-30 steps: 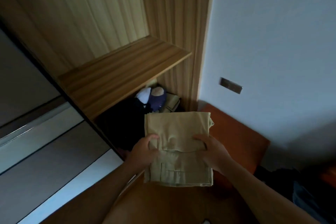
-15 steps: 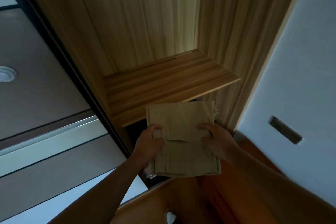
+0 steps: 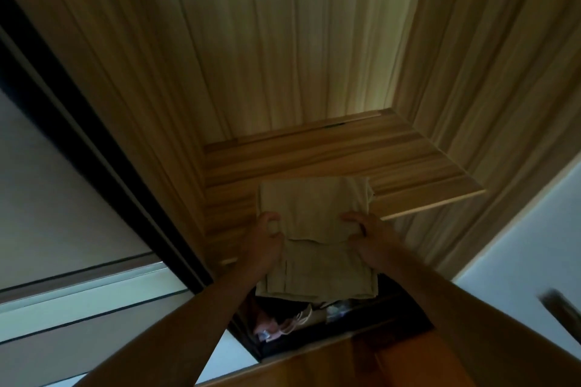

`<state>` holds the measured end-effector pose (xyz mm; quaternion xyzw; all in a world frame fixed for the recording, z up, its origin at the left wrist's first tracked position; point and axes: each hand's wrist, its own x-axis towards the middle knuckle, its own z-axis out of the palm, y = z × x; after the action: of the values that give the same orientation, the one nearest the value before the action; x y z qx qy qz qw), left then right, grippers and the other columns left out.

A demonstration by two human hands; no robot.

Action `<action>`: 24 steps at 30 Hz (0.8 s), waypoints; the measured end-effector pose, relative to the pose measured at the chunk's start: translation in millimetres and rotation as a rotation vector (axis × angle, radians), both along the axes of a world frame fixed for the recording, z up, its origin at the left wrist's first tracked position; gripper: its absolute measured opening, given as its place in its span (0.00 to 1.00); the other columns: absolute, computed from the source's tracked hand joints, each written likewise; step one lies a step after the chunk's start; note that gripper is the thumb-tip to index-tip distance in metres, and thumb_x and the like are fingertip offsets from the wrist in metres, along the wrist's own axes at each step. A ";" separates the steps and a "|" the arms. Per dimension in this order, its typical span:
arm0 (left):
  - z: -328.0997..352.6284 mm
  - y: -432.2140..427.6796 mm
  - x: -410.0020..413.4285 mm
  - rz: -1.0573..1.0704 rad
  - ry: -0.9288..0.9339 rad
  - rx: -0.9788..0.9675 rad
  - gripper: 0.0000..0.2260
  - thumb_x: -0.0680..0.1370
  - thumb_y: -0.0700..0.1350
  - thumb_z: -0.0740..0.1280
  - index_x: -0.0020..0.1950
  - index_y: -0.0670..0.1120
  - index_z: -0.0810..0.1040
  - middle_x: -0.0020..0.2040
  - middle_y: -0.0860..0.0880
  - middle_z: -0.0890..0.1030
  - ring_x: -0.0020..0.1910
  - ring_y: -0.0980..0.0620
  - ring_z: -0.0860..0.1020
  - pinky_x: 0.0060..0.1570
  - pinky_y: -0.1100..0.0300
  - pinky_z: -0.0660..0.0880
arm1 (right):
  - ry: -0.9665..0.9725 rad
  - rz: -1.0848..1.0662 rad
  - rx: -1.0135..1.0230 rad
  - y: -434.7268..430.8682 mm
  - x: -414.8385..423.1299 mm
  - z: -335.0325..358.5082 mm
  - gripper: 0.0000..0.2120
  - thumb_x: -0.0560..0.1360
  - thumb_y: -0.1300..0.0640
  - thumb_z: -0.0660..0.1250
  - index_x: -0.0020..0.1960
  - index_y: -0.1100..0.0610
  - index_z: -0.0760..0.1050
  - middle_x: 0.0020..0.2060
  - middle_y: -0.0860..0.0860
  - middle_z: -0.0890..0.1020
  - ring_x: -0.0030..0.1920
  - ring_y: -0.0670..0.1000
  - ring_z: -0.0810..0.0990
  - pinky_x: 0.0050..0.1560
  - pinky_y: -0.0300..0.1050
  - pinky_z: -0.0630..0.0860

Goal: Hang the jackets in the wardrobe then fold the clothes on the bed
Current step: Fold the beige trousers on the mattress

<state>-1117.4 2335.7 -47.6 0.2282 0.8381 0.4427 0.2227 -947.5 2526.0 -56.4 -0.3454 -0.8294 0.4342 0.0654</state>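
Folded khaki garment (image 3: pixel 314 207): flat rectangular bundle, pocket flap and seams on top. Left hand (image 3: pixel 264 239) and right hand (image 3: pixel 367 236) grip its side edges. Far half over the front of the wooden wardrobe shelf (image 3: pixel 314 154); contact unclear.

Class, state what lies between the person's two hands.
A folded beige garment, gripped at each side by the left hand and right hand, as the head view shows.
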 end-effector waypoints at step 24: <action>-79.0 -10.5 -108.8 -0.171 0.371 -0.946 0.35 0.83 0.56 0.60 0.82 0.56 0.40 0.81 0.40 0.39 0.80 0.38 0.41 0.77 0.41 0.49 | -0.217 0.872 0.617 20.3 -194.0 -71.8 0.32 0.78 0.46 0.67 0.78 0.48 0.59 0.75 0.61 0.59 0.71 0.63 0.67 0.65 0.56 0.73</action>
<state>-1226.2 2325.2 -126.6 0.2449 0.9504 -0.0525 0.1844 -1141.5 2546.3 -128.1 0.0233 -0.9867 0.1194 -0.1083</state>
